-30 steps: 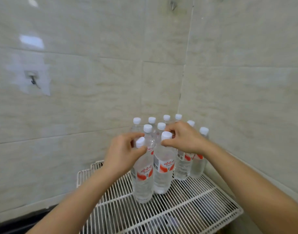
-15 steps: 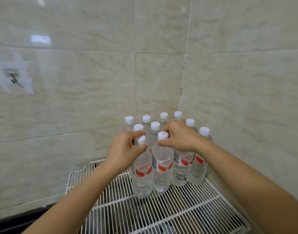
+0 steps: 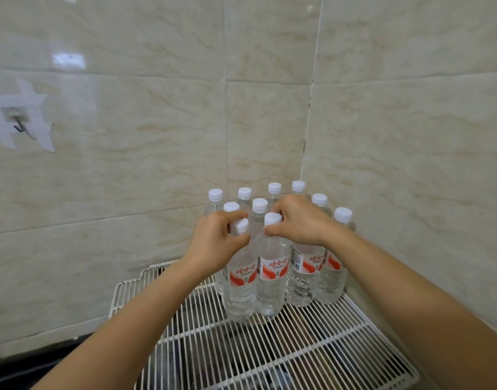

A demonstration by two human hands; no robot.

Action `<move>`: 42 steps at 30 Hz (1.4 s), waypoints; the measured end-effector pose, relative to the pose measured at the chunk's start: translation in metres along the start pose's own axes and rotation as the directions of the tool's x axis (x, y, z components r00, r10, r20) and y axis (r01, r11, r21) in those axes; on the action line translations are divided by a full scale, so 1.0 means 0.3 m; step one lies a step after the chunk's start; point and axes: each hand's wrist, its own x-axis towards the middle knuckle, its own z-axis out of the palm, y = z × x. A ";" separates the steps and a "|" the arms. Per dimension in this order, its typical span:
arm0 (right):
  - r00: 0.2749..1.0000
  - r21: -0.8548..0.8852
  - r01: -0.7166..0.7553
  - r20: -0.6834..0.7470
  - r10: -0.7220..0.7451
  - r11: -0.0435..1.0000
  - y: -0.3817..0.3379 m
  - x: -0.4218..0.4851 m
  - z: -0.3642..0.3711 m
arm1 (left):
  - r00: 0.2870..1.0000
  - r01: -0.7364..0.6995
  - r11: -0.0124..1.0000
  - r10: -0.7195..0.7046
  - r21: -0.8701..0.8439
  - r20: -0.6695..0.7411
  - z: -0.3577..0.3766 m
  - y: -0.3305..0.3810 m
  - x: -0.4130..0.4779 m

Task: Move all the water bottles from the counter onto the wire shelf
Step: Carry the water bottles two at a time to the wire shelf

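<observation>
Several clear water bottles with white caps and red-and-white labels stand upright in the back right corner of a white wire shelf (image 3: 270,350). My left hand (image 3: 216,243) grips the neck of the front left bottle (image 3: 241,288). My right hand (image 3: 301,220) pinches the neck of the front right bottle (image 3: 271,285) just under its cap. Both of these bottles rest upright on the shelf wires, side by side and touching. The counter is out of view.
Beige tiled walls meet in a corner directly behind the bottles. A small metal wall hook (image 3: 18,122) with tape around it sits on the left wall. The shelf's front and left wires are bare. A dark surface shows under the shelf.
Both hands keep their grip on the two front bottles, which stay in place on the shelf. My view has shifted slightly, so the scene sits a little lower and to the right.
</observation>
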 end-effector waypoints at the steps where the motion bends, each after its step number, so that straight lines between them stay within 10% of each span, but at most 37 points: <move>1: 1.000 -0.005 -0.001 0.001 0.001 1.000 -0.001 -0.001 0.000 | 1.000 0.002 1.000 -0.002 0.004 0.006 -0.001 -0.001 0.002; 20: 0.993 -0.115 -0.084 -0.096 0.073 0.990 -0.023 -0.052 0.036 | 1.000 0.000 1.000 0.000 0.023 -0.014 0.026 -0.032 -0.035; 31: 0.915 -0.055 0.143 -0.373 -0.153 0.988 -0.203 -0.119 0.131 | 0.986 0.078 0.995 -0.068 0.055 -0.155 -0.066 -0.138 -0.222; 42: 0.937 0.038 0.340 -0.097 -0.335 0.940 -0.827 -0.213 0.580 | 0.893 0.428 0.874 -0.370 0.230 -0.255 -0.546 -0.505 -0.735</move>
